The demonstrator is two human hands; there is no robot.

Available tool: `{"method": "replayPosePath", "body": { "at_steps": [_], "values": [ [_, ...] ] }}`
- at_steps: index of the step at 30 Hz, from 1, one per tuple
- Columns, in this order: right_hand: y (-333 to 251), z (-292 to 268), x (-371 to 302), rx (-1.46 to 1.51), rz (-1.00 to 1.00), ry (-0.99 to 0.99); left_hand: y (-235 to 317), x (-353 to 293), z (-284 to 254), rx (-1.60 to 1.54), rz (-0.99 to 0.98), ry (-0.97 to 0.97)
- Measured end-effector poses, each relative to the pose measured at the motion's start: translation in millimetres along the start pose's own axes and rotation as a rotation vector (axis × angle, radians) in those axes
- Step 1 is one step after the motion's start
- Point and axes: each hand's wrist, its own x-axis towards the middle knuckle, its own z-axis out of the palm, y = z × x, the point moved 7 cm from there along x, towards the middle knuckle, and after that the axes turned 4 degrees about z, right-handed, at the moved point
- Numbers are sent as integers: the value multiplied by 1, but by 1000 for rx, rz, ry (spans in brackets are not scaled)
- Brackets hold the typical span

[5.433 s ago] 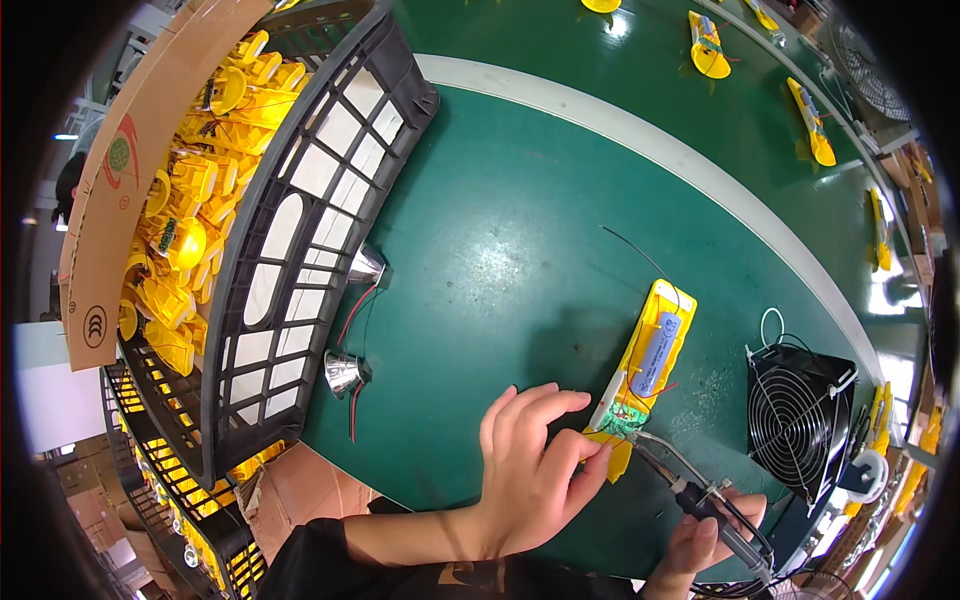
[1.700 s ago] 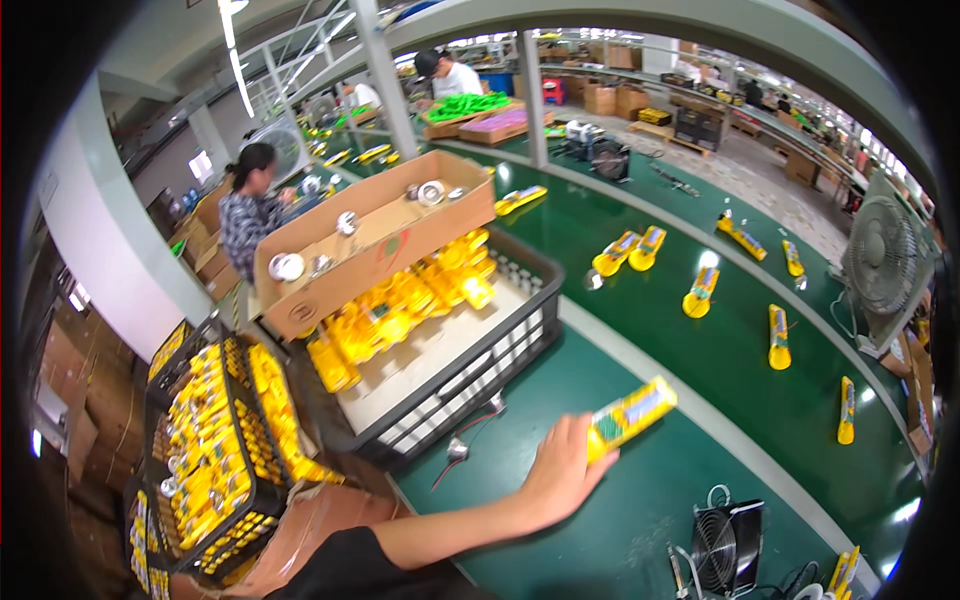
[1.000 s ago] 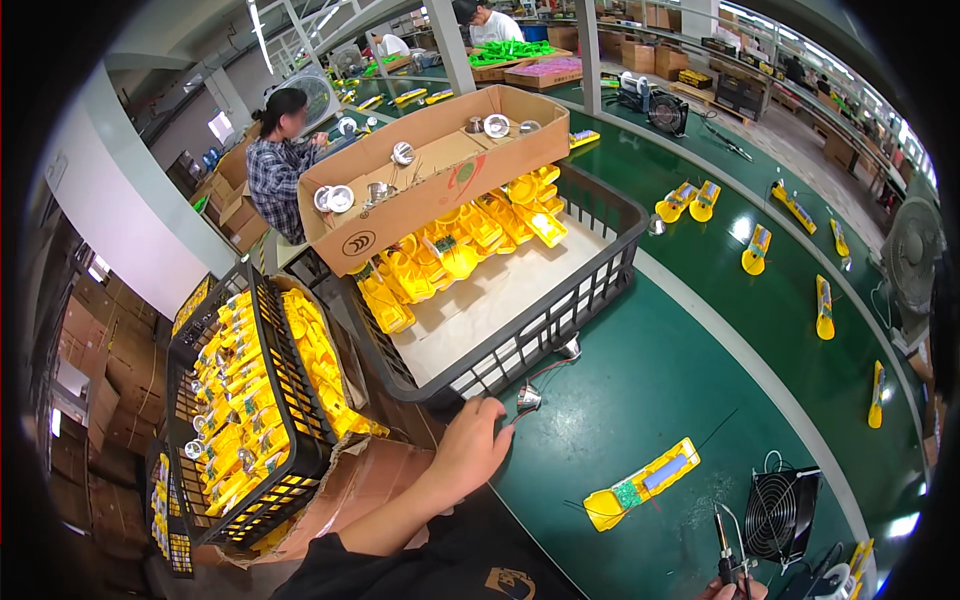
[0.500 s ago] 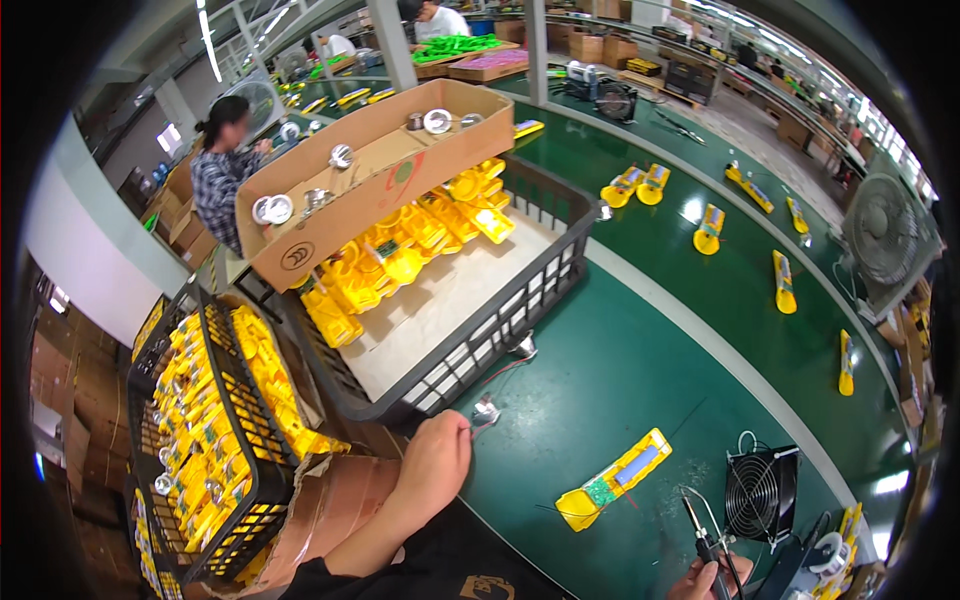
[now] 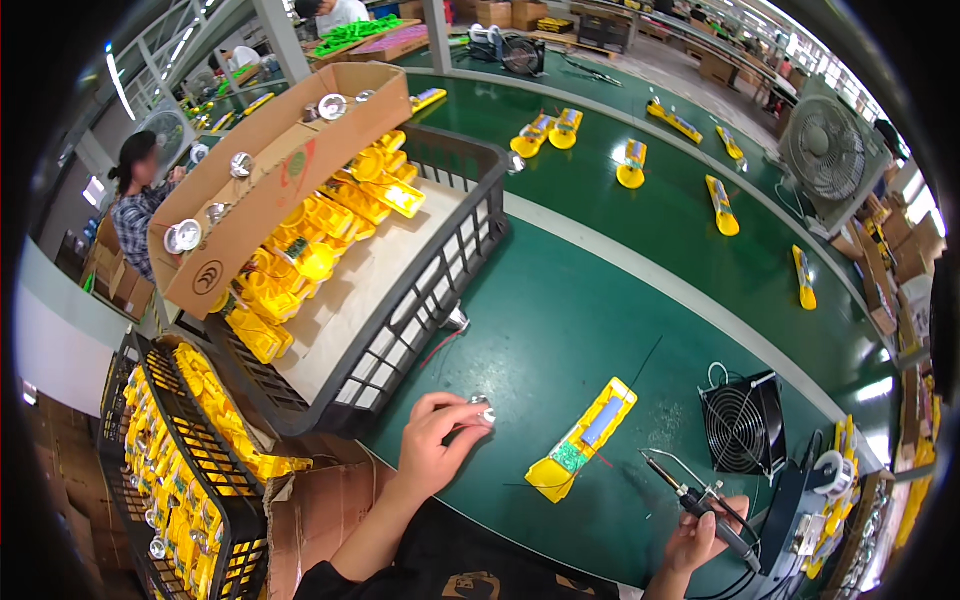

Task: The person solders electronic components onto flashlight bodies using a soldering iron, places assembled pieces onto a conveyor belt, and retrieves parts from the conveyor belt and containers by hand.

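My left hand (image 5: 440, 440) is over the green table, its thumb and fingers closed on a small silver lamp reflector (image 5: 486, 413). To the right of it lies a yellow flashlight housing (image 5: 548, 478), with a green circuit board (image 5: 570, 456) and a blue battery cell (image 5: 602, 421) in it and thin wires sticking out. At the lower right, my right hand (image 5: 706, 535) grips a soldering iron (image 5: 690, 497) with a thin curved metal tube beside its tip. The iron's tip points up and left, apart from the housing. A second reflector (image 5: 457, 319) with a red wire lies by the black crate.
A black crate (image 5: 440, 270) of yellow housings, with a cardboard box (image 5: 250, 190) of reflectors across it, stands left. Another full crate (image 5: 215, 440) is lower left. A small black fan (image 5: 743, 425) stands right. Beyond, a green conveyor (image 5: 590, 200) carries housings; a person (image 5: 148, 205) sits far left.
The view has shifted right. My left hand has moved right with the reflector, toward the housing. My right hand has lifted the soldering iron further into view.
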Motion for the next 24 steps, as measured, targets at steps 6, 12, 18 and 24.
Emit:
{"method": "replayPosePath", "body": {
  "at_steps": [6,12,18,24],
  "values": [
    [2,-4,-9,-54,-72,-4,26,-1,44,242,330,-239],
    [11,-10,-15,-151,-46,6,28,-10,56,316,332,-265],
    [17,-18,-21,-146,-8,71,27,-23,56,354,271,-180],
    [-11,11,-39,-435,-90,146,28,-27,63,389,255,-130]
  ]
}}
